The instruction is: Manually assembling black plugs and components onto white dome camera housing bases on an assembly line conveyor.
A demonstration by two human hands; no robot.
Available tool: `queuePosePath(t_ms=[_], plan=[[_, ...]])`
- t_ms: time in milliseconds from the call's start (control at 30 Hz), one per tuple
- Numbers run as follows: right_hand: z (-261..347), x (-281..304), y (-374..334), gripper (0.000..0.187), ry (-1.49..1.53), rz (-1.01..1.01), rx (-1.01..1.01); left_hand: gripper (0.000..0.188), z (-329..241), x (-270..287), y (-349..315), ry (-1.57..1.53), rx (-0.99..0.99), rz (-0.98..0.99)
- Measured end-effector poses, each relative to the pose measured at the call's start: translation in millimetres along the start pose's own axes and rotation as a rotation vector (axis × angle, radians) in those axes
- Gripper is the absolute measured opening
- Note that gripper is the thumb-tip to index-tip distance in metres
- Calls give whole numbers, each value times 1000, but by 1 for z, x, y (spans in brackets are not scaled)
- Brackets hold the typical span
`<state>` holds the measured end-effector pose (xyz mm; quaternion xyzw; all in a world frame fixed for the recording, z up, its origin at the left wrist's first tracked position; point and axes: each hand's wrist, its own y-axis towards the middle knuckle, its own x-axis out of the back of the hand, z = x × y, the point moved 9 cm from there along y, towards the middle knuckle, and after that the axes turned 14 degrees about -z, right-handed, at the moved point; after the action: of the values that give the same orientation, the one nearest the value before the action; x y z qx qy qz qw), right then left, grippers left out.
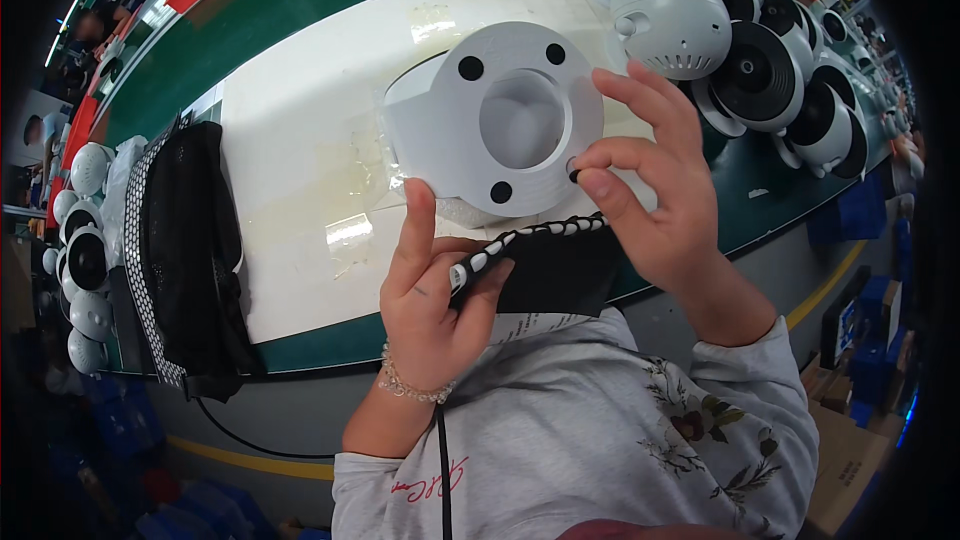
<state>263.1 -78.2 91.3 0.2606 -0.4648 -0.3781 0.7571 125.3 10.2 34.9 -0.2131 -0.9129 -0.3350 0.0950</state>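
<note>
A white camera housing [420, 135] lies in front of me, its round ring-shaped base facing up with a wide hole in the middle. Three black round pads [471, 67] sit on the ring. At the ring's lower right edge, my right hand [655, 190] pinches a small black round pad [574, 176] between thumb and index finger, other fingers raised. Whether this pad touches the ring I cannot tell. Below the housing, my left hand [435, 305] grips a black sheet [560, 270] with a row of white holes along its curled edge; its index finger points up beside the housing.
A white work sheet [290, 190] with tape patches covers part of the green table [350, 0]. Several white-and-black cameras [670, 25] crowd the far right. A black mesh bag [190, 250] stands at the left, with more cameras [88, 260] beyond it. A black cable [443, 460] hangs over my front.
</note>
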Motion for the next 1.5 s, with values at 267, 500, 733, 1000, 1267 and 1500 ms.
queuePosePath(t_ms=[267,500,733,1000,1267,1500], plan=[[-4,10,6,7,6,-118,-24,18,-15,1,4,-54,-164,-29],[4,5,-4,14,-164,-55,129,16,1,1,-1,-11,11,-16],[27,-1,-24,44,-658,245,383,17,-16,-3,5,-70,-157,-16],[39,-8,72,45,-209,107,404,13,2,4,-1,-69,8,26],[-10,-66,122,24,253,476,-98,22,5,24,-5,-298,-73,94],[-80,-176,172,16,-281,-155,295,21,18,31,-6,-344,63,136]])
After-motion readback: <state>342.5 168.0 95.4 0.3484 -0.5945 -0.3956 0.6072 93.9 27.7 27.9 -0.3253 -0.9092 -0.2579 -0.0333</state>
